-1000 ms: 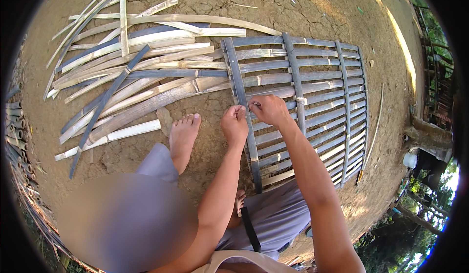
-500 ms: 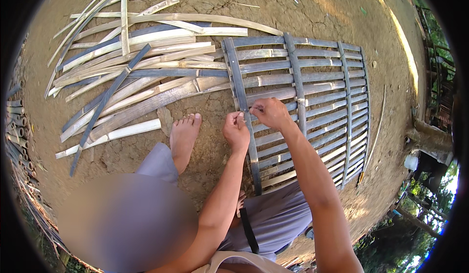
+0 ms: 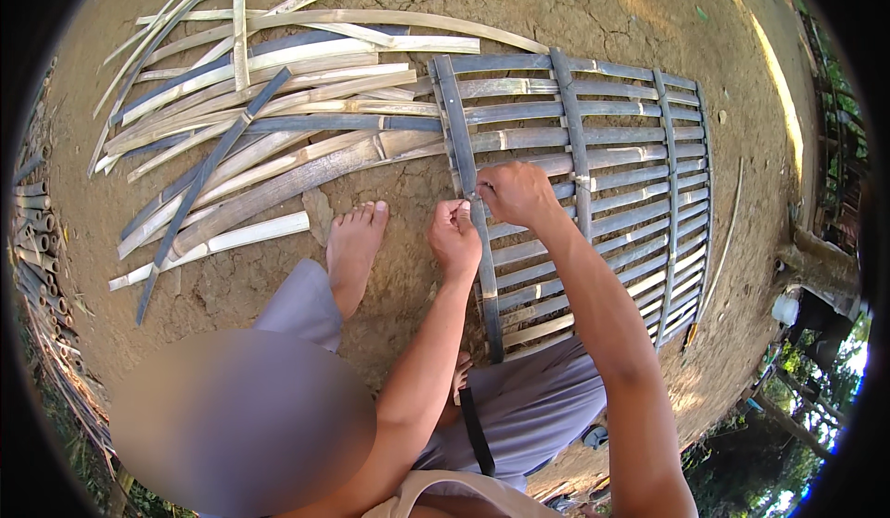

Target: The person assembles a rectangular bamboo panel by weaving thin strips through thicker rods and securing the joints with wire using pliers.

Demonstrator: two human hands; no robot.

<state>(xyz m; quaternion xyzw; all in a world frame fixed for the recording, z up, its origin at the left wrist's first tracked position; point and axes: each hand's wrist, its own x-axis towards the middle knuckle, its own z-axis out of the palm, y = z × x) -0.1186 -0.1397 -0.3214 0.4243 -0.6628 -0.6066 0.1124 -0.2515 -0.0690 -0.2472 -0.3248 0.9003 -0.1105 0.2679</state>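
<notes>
Head view: bamboo slat panel at right looks largely woven, loose bamboo strips remaining upper left. Left hand clenched and right hand pinching, both at the dark upright slat, perhaps on a tie.

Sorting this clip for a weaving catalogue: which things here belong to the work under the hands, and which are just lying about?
In the work:
- bamboo panel
- dark upright slat where both hands meet
- left hand, fist closed at the slat
- right hand, gripping it

Lying about:
- loose bamboo strips
- bamboo poles at the left edge
- bare foot resting on dirt
</notes>
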